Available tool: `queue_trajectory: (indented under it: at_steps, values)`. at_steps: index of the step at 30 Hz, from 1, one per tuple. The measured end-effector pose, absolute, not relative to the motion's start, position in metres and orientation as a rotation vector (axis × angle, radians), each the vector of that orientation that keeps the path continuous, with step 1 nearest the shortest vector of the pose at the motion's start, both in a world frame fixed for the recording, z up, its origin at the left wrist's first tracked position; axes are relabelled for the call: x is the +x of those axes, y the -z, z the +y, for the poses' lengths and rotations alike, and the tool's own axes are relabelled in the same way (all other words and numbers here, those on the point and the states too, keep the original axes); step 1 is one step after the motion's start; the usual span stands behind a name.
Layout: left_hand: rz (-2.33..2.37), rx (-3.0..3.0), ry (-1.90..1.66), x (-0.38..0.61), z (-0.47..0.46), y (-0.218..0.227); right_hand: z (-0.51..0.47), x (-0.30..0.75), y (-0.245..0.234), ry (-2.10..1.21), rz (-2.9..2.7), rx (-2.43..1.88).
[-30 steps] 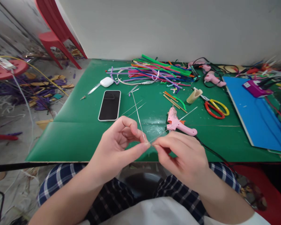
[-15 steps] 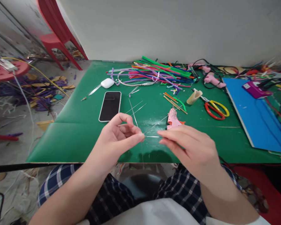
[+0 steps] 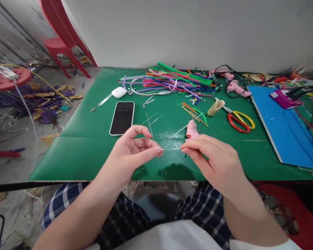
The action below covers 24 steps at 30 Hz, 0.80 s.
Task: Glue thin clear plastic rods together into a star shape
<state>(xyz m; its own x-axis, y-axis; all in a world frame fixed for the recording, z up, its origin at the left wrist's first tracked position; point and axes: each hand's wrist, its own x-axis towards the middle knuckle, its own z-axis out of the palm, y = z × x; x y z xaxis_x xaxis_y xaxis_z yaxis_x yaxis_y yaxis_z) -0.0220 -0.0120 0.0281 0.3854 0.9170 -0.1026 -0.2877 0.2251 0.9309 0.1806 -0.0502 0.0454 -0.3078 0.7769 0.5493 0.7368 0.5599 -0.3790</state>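
Above the front edge of the green table (image 3: 80,152), my left hand (image 3: 131,152) pinches thin clear wire strands (image 3: 169,148) between thumb and forefinger. My right hand (image 3: 214,159) pinches the other end of one strand, stretched level between the two hands. More strands rise from my left fingertips toward the table's middle. A pink glue gun (image 3: 191,129) lies just behind my right hand, partly hidden by it.
A phone (image 3: 122,117) lies face up left of centre, a white earbud case (image 3: 119,92) behind it. Several coloured pipe cleaners (image 3: 172,81) are piled at the back. Scissors (image 3: 240,119), a beige tube (image 3: 216,107), a blue board (image 3: 284,125) and a second glue gun (image 3: 237,86) lie right.
My hands have drawn apart, so a short length of strand now stretches between them. My right hand moved right and up, covering most of the pink glue gun.
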Motion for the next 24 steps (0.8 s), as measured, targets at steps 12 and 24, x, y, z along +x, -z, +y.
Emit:
queue_trajectory:
  at_steps: [12,24]
  values:
    - [0.950,1.395,-1.005,-0.016,-0.023,-0.029,-0.056,0.165,-0.046,0.129,-2.168,-1.259]
    - [0.808,1.081,-0.914,-0.017,-0.018,-0.030,-0.055,0.165,-0.042,0.161,-2.140,-1.121]
